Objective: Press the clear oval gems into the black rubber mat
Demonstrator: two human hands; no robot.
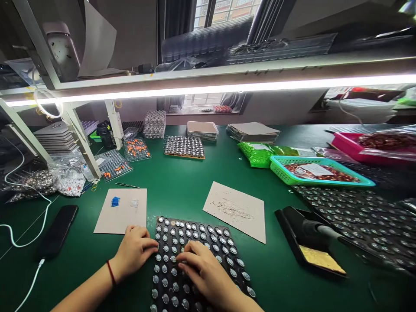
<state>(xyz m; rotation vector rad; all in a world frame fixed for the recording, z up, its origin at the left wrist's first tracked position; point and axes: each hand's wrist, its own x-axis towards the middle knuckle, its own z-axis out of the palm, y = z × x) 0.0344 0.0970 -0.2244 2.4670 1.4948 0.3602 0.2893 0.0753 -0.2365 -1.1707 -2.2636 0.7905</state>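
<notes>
A black tray point(198, 264) filled with rows of small round silver parts is seen nearest the camera, laid flat on the green table point(182, 190). The right hand point(208, 271) is laid palm-down on the middle of the tray, its fingers bent and held close together over the parts; whether a part is pinched beneath them cannot be told. The left hand point(136, 249) is set against the tray's left edge, fingers curled and touching the outer column of parts, with nothing visibly held. A red band is worn on the left wrist.

Just left of the tray and behind the left hand, a grey card point(121, 210) bearing a few small blue pieces is laid. Behind the tray to the right, a second card point(235, 210) with a scatter of fine metal bits is placed. Right of the tray, a soldering iron point(316, 232) is rested in a black stand with a yellow sponge point(321, 259). Far left of the tray, a black phone point(58, 236) is laid with a white cable point(27, 294) plugged in. Well behind the tray to the right, a turquoise basket point(282, 167) and a green bag point(256, 154) are seen.
</notes>
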